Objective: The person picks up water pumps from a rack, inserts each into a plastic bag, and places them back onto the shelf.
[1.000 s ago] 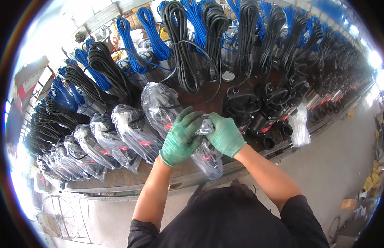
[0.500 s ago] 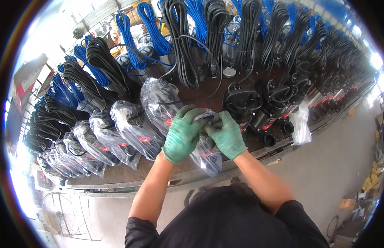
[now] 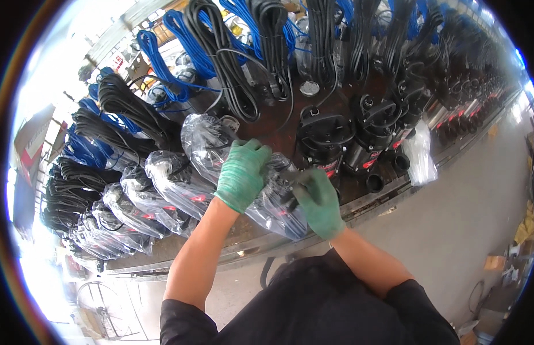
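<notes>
on bench: left hand [image 3: 242,174] clenched on bagged pump [image 3: 244,172], right hand [image 3: 318,201] grip apparently likewise

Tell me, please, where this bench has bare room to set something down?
Little: a dark bare patch between the hanging black cable coils and the unbagged black pumps. Left is crowded with clear-bagged pumps; both green-gloved hands cover one.

Both the left hand [image 3: 242,175] and the right hand [image 3: 319,202] wear green gloves, above black sleeves. The bag [image 3: 244,172] under them is clear plastic with red marks showing through. The pumps [image 3: 324,141] are black with red labels. Cable coils alternate blue [image 3: 189,43] and black [image 3: 226,63] along the brown worktop [image 3: 281,118].
</notes>
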A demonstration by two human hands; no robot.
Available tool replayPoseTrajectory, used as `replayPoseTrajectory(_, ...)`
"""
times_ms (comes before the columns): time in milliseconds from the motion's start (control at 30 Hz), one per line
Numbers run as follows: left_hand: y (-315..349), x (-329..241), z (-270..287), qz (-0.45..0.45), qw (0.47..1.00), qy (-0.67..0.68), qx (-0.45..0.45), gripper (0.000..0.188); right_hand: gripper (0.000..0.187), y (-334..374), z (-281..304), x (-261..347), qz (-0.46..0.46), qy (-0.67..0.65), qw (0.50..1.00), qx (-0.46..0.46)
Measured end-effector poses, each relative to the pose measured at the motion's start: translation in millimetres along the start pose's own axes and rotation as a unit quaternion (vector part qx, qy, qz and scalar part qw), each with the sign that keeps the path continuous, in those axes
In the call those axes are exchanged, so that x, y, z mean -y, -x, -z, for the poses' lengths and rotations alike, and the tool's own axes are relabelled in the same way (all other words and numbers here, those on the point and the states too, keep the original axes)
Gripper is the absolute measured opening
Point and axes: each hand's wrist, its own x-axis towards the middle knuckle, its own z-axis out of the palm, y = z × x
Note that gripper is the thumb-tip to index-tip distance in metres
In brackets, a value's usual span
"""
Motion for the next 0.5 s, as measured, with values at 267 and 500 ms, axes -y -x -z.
replayPoseTrajectory(267,4.2,-11.4,-9.7,0.035,0.997,-0.034,-0.063,0.035,0.034,102.4,92.0,-209.4,-0.26,0.2,0.943,-0.05)
replayPoseTrajectory(500,-24.9,26.1,-26.4,-0.021,0.99,-0.102,-0.096,0.024,0.042,43.7,37.6,-221.8,-0.406,-0.126,0.904,-0.043)
